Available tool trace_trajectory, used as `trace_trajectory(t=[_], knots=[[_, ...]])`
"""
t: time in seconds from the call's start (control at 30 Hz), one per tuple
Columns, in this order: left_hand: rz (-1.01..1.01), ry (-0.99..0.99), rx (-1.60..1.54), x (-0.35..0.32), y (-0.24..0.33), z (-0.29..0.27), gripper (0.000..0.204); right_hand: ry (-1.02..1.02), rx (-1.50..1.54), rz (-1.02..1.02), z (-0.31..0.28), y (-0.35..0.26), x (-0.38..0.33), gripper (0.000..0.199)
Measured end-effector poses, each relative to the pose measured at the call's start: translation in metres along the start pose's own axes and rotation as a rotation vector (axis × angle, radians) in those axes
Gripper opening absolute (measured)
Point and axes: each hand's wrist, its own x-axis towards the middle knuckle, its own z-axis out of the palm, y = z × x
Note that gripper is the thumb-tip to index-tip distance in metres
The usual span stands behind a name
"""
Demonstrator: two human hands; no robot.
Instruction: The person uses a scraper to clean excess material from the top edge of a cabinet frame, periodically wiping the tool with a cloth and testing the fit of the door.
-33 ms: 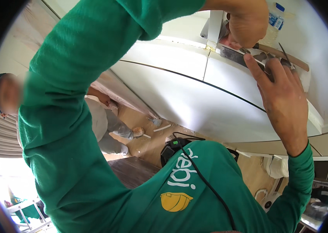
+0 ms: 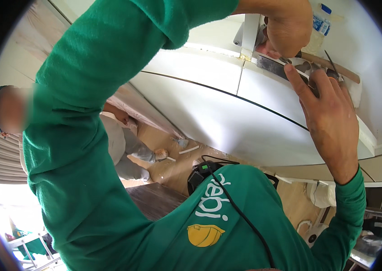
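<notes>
My left hand point(image 2: 289, 29) reaches over from the top, its fingers curled closed at the white cabinet's edge. Its fingertips are at a small metal part point(image 2: 285, 59); what they pinch is mostly hidden. My right hand point(image 2: 329, 106) rests on a dark grey flat bar point(image 2: 271, 65) lying along that edge. Its index finger is stretched across the bar and the other fingers bend over its right end. Beyond the bar lie a wooden handle point(image 2: 349, 72), whose head is hidden, and a thin dark rod-like tool point(image 2: 330, 59).
Behind my left hand stands a water bottle point(image 2: 320, 28) with a blue cap. A white upright post point(image 2: 249, 34) rises left of the bar. The white panel point(image 2: 209, 108) curves below. At left, a person point(image 2: 116, 135) stands on the floor. A black cable point(image 2: 245, 217) crosses my shirt.
</notes>
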Motion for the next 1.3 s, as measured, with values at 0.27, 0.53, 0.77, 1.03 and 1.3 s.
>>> trace_trajectory(t=[0.27, 0.53, 0.77, 1.03, 1.3], knots=[[-0.022, -0.036, -0.002, -0.005, -0.001, -0.002, 0.029, 0.035, -0.001, -0.020, 0.003, -0.004, 0.001, 0.061], [-0.035, -0.055, 0.028, 0.003, 0.004, -0.019, 0.031, 0.105, 0.004, -0.075, 0.019, 0.000, 0.009, 0.061], [-0.068, -0.045, 0.008, 0.004, -0.002, -0.020, 0.032, -0.036, 0.010, -0.023, 0.003, 0.001, 0.001, 0.068], [-0.062, -0.060, 0.024, 0.004, 0.002, -0.019, 0.034, 0.001, -0.007, -0.035, 0.003, -0.007, 0.005, 0.069], [-0.057, -0.064, 0.015, 0.002, 0.002, -0.017, 0.036, 0.021, -0.012, -0.060, 0.013, -0.001, 0.006, 0.069]])
